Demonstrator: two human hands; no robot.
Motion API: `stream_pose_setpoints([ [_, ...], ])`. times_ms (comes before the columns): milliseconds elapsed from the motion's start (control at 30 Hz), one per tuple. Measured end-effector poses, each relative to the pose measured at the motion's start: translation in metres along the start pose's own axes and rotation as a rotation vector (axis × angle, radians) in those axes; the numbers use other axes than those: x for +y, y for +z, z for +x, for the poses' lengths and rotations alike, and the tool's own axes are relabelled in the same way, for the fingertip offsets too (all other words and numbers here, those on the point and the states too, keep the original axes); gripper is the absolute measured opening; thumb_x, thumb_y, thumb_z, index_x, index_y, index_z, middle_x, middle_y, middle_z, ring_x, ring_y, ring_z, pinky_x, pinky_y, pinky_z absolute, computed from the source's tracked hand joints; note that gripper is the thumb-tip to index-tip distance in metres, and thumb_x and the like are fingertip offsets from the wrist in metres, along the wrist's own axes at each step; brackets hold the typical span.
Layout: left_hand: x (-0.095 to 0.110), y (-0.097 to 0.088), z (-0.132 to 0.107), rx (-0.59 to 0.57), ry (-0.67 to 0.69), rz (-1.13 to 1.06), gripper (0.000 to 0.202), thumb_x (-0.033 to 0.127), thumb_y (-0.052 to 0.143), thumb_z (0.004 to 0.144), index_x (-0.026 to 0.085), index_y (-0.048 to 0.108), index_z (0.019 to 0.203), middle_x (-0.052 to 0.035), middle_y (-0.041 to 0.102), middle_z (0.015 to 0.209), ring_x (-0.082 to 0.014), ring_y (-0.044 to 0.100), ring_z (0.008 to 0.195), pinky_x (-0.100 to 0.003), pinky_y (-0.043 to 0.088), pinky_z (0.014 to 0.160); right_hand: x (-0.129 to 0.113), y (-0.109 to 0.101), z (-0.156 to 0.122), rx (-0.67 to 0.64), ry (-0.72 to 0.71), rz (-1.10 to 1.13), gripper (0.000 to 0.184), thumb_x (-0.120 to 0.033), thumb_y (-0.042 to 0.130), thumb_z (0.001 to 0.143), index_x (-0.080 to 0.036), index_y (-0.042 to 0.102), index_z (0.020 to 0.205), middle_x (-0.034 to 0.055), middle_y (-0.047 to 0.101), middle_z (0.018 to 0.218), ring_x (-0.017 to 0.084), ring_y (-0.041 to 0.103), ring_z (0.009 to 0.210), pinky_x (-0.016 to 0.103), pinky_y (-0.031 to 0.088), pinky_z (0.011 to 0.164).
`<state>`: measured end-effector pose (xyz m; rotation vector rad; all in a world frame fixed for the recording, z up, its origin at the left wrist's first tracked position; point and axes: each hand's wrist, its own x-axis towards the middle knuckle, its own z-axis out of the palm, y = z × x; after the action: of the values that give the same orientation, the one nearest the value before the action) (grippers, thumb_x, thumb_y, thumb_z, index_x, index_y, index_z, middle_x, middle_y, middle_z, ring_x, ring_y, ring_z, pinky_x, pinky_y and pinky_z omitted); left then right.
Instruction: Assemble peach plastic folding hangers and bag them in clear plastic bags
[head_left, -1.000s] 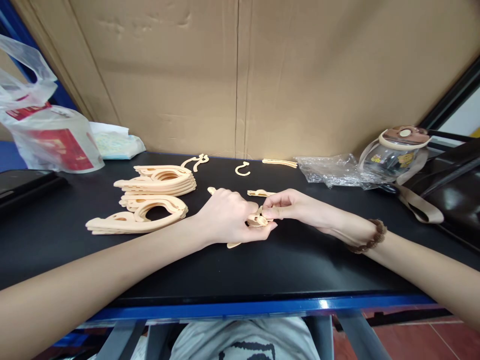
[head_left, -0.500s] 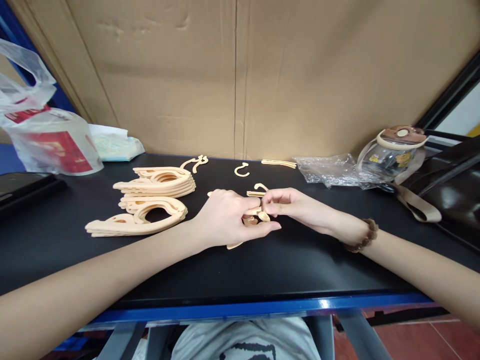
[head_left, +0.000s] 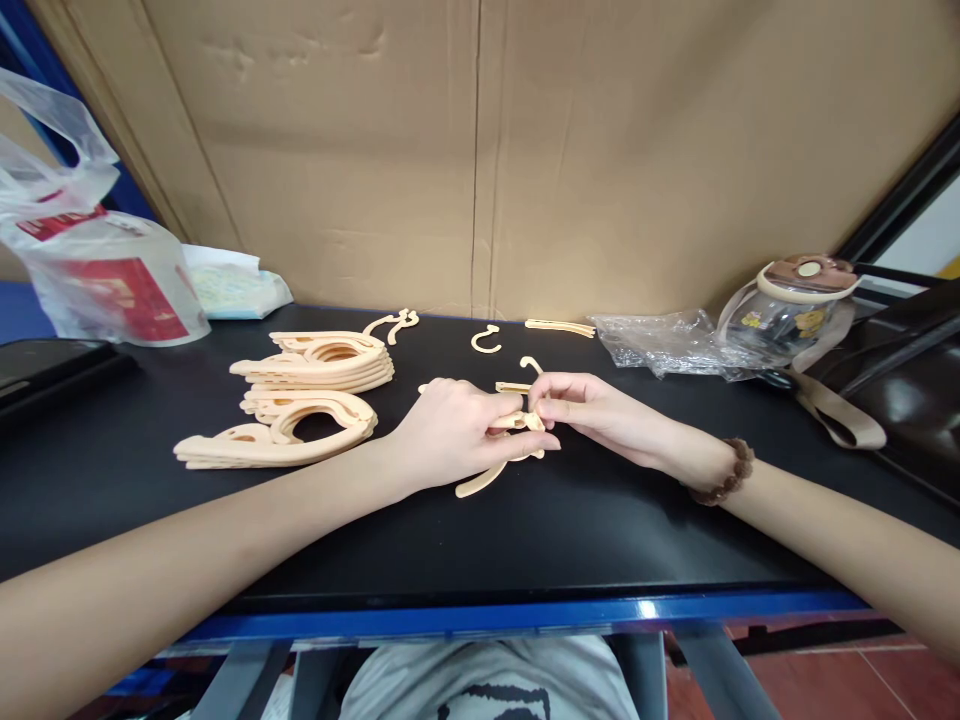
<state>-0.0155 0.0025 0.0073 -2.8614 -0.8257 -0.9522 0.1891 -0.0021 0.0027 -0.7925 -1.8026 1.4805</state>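
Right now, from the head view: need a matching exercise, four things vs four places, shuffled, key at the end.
Things:
1. brown fuzzy wristband
2. stacked, curved cream plastic pieces
3. clear round bottle with a brown lid
4. small cream plastic piece

Places:
A. beside the crinkled clear plastic wrap
B. at the fingertips of the right hand
C. around the right wrist
D. on the black tabletop, left of the left hand

Pairs: 1-C, 2-D, 3-A, 4-B
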Motion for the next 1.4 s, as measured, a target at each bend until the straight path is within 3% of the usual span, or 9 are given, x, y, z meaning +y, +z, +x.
stream_pose_setpoints([
  [167,-0.001,0.003,-0.002,0.028,0.015,0.050,0.052,0.062,0.049,0.086,0.018,0.060,0.061,0.0051,0.046,0.042,-0.0080,0.041,0.038,-0.021,0.023,0.042,-0.003,0.003,0.002,-0.034,0.031,-0.077,0.022,-0.040,0.065,0.084,-0.019,0.066,0.079,-0.0025,0.055,0.073,0.012,0.046,0.070,0.026,0.037,0.071],
  [400,-0.005,0.007,-0.004,0.111,0.204,0.092,0.045,0.054,0.049,0.091,0.017,0.059,0.067,0.0040,0.060,0.050,-0.0074,0.051,0.040,-0.020,0.026,0.043,-0.006,-0.001,0.002,-0.047,0.071,-0.147,0.022,-0.039,0.064,0.084,-0.018,0.066,0.078,-0.0023,0.054,0.072,0.012,0.046,0.070,0.026,0.036,0.070],
  [700,-0.004,0.008,-0.002,0.196,0.383,0.191,0.050,0.051,0.046,0.093,0.016,0.048,0.059,0.0042,0.053,0.042,-0.0075,0.048,0.036,-0.021,0.021,0.039,-0.005,-0.003,0.003,-0.114,0.080,-0.147,0.019,-0.039,0.066,0.083,-0.020,0.070,0.085,-0.0015,0.064,0.082,0.014,0.054,0.084,0.029,0.037,0.086],
  [933,-0.006,0.008,-0.002,0.112,0.295,0.053,0.042,0.047,0.049,0.093,0.016,0.056,0.066,0.0048,0.055,0.045,-0.0075,0.050,0.038,-0.019,0.025,0.041,0.000,-0.001,0.003,-0.085,0.023,-0.082,0.019,-0.036,0.065,0.085,-0.019,0.066,0.077,-0.0040,0.061,0.075,0.010,0.054,0.075,0.025,0.040,0.079],
  [1100,-0.006,0.010,-0.004,0.150,0.309,0.077,0.039,0.041,0.054,0.092,0.016,0.053,0.062,0.0064,0.050,0.043,-0.0069,0.046,0.037,-0.020,0.024,0.041,0.001,-0.001,0.003,-0.031,0.042,-0.081,0.020,-0.037,0.067,0.084,-0.018,0.065,0.075,-0.0041,0.060,0.073,0.010,0.054,0.073,0.025,0.039,0.078],
  [1267,-0.008,0.012,-0.004,0.134,0.257,0.178,0.048,0.050,0.048,0.093,0.016,0.056,0.060,0.0049,0.048,0.041,-0.0085,0.044,0.036,-0.022,0.020,0.041,0.001,-0.003,0.004,0.011,0.071,-0.127,0.020,-0.038,0.069,0.081,-0.019,0.068,0.079,-0.0031,0.064,0.074,0.010,0.056,0.072,0.026,0.040,0.075],
  [1400,-0.009,0.013,-0.002,0.009,0.163,0.270,0.055,0.058,0.044,0.091,0.016,0.057,0.058,0.0023,0.050,0.041,-0.0104,0.044,0.035,-0.023,0.015,0.042,0.003,-0.002,0.006,0.088,0.071,-0.164,0.018,-0.037,0.069,0.080,-0.019,0.069,0.080,-0.0021,0.066,0.077,0.012,0.058,0.073,0.028,0.043,0.076],
])
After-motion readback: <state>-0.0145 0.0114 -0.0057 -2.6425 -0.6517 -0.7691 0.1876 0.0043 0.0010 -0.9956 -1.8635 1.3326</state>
